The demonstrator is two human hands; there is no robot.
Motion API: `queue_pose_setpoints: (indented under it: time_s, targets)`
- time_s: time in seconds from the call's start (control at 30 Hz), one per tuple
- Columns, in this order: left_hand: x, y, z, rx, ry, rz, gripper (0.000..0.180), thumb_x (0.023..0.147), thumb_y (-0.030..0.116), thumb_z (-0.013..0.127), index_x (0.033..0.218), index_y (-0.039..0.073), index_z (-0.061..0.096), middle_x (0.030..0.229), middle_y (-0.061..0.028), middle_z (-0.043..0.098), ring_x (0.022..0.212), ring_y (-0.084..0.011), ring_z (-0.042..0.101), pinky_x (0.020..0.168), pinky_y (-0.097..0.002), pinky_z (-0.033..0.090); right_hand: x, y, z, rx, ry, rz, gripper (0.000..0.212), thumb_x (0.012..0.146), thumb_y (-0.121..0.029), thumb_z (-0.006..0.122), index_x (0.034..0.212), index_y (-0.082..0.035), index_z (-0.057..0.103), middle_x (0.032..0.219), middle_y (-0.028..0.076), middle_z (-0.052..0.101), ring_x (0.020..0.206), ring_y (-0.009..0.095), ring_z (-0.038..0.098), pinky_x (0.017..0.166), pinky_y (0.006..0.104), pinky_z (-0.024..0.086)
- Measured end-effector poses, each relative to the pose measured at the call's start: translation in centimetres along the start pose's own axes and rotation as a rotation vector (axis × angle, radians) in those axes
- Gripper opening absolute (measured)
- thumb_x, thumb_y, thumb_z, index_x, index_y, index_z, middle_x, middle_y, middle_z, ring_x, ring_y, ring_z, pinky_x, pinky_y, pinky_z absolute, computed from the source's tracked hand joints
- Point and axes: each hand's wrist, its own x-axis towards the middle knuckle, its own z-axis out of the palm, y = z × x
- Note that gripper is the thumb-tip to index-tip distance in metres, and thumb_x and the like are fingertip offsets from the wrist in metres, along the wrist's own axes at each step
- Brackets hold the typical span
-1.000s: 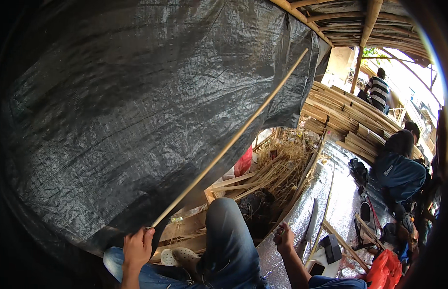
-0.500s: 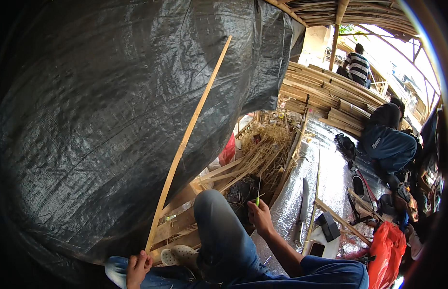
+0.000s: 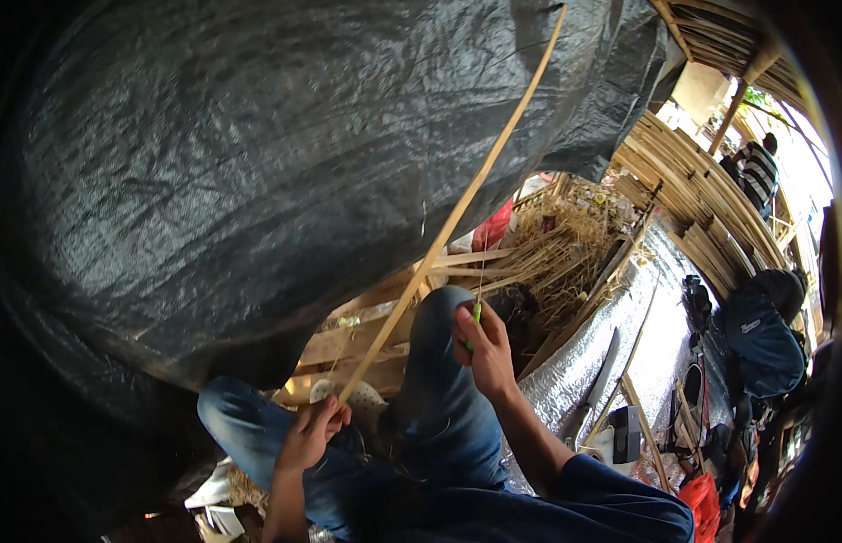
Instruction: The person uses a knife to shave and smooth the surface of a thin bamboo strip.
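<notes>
My left hand [image 3: 310, 433] is closed around the lower end of a long, thin bamboo strip [image 3: 448, 231]. The strip slants up and to the right, its far end in front of the dark tarp. In my right hand [image 3: 484, 348], closed above my raised knee, is a green-handled knife [image 3: 476, 314]. Its thin blade points up, and the exact edge is hard to make out. In the picture the knife lies to the right of the strip, apart from it. My jeans-clad knees are bent below, with a pale perforated clog [image 3: 362, 395] between them.
A dark tarp [image 3: 258, 181] hangs across the left. Bamboo shavings [image 3: 570, 231] and split pieces lie ahead. On the silvery mat [image 3: 652, 339] rest a large knife [image 3: 598, 380] and a dark box [image 3: 626, 433]. Stacked bamboo strips [image 3: 702, 195], a red bag [image 3: 702, 502] and a person in stripes [image 3: 759, 172] are to the right.
The view has shifted, so the scene sits differently. My left hand and the bamboo strip have come up and rightward, the strip leaning more. My right hand with the knife is higher, over the knee.
</notes>
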Motion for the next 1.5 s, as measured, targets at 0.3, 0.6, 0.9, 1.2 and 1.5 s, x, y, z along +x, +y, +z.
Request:
queue_pose_setpoints:
  time_s: [0.3,0.6,0.9,1.2,1.5]
  targets:
    - [-3.0,0.5,3.7,0.454,0.33,0.334,0.022,0.093,0.022,0.056,0.084,0.002,0.056,0.055,-0.0075,0.05,0.046,-0.0184,0.048,0.047,-0.0286,0.036,2.9,-2.0,5.1,0.418,-0.175,0.056,0.028,0.098,-0.029,0.048,0.112,-0.005,0.051,0.072,-0.004,0.041,0.047,0.002,0.031,0.04,0.0187,0.023]
    - [-3.2,2.0,4.3,-0.133,0.295,0.251,0.024,0.097,0.016,0.046,0.105,-0.003,0.058,0.073,-0.0027,0.05,0.068,-0.0065,0.043,0.061,-0.0196,0.035,-2.1,1.8,3.4,-0.866,-0.656,-0.649,0.036,0.086,-0.038,0.061,0.081,-0.004,0.051,0.06,0.013,0.047,0.053,0.029,0.057,0.046,0.033,0.043]
    - [-2.0,1.8,5.5,0.001,0.371,0.39,0.02,0.097,0.009,0.044,0.092,-0.004,0.059,0.068,-0.0019,0.05,0.06,-0.0063,0.041,0.053,-0.0232,0.034,0.9,2.5,5.3,-0.855,-0.759,-1.038,0.037,0.08,-0.038,0.068,0.071,-0.007,0.05,0.052,0.006,0.049,0.041,0.021,0.052,0.04,0.0316,0.042]
    - [-1.2,2.5,5.8,-0.21,0.33,0.351,0.01,0.097,0.01,0.047,0.097,0.001,0.042,0.071,-0.0021,0.047,0.058,-0.0056,0.04,0.051,-0.0211,0.033,1.4,1.9,6.3,-0.758,-0.883,-1.041,0.031,0.087,-0.029,0.06,0.076,-0.001,0.052,0.049,0.009,0.048,0.038,0.023,0.052,0.037,0.0328,0.039]
    - [-1.0,2.0,4.7,-0.152,0.323,0.322,0.013,0.094,0.005,0.047,0.091,-0.002,0.056,0.068,0.0003,0.048,0.058,-0.0045,0.04,0.051,-0.0207,0.031,1.7,0.3,5.9,-0.895,-0.911,-0.86,0.032,0.082,-0.032,0.064,0.095,-0.003,0.064,0.063,0.009,0.06,0.054,0.026,0.061,0.056,0.0357,0.052]
